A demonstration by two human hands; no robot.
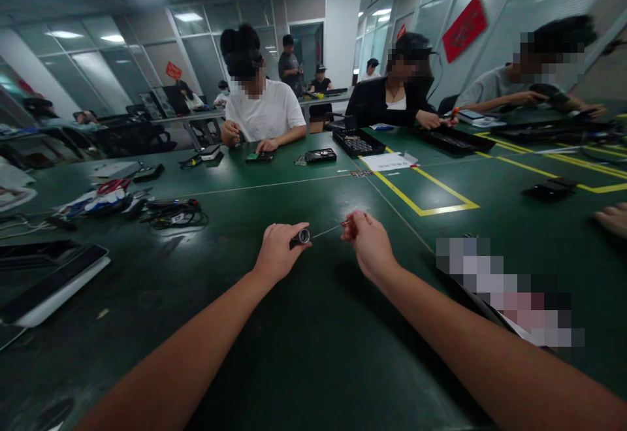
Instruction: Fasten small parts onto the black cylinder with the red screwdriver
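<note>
My left hand [278, 251] is closed around a small black cylinder [303, 236] with a pale ring at its round end, which faces me; its exact kind I cannot make out. To its right, my right hand [369, 241] is pinched shut, palm inward, with a small reddish bit at the fingertips. A thin light rod or wire [327, 230] runs from those fingertips toward the cylinder. Whether it touches the cylinder I cannot tell. Both hands are above the green table [313, 339], apart from each other.
Left lie a black-and-white slab-shaped device [63, 281], coiled black cables [176, 212] and a cluttered pile [105, 196]. Black parts trays [358, 142] stand across the table near seated co-workers. At right are a black object [551, 188], a blurred-out item [504, 290] and another person's hand [614, 219].
</note>
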